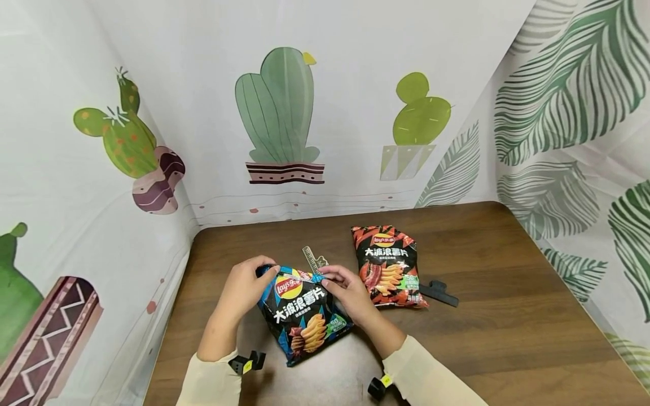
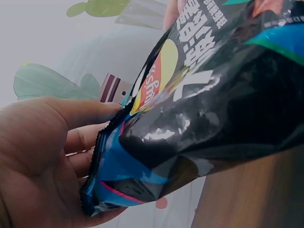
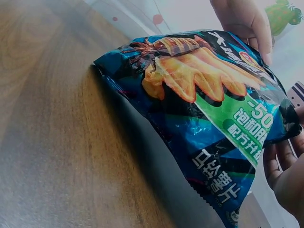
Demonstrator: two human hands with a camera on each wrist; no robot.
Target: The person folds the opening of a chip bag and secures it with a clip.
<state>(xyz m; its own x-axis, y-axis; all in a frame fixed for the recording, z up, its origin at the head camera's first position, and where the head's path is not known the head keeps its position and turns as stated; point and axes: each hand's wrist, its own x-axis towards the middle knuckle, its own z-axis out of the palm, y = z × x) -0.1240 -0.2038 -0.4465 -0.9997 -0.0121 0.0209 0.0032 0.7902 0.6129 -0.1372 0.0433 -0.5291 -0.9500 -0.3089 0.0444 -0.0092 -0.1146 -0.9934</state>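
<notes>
A blue and black potato chip bag (image 1: 286, 335) leans tilted between both hands at the table's front middle. My left hand (image 1: 245, 286) pinches its upper left edge with thumb and fingers. At the upper right corner, my right hand (image 1: 351, 293) grips the bag's edge, which looks folded over along the top. In the left wrist view, the left thumb lies against the crimped seam of the chip bag (image 2: 228, 114). The right wrist view shows the bag's lower part (image 3: 190, 123) sloping over the tabletop, printed side up.
A red and black chip bag (image 1: 386, 265) lies to the right, beside a black sealing clip (image 1: 440, 292) partly under or against its edge. Behind the blue bag, a pale ruler-like strip with a cut-out shape (image 1: 310, 259) shows partly. The wooden table (image 1: 508, 338) meets a printed curtain at the back.
</notes>
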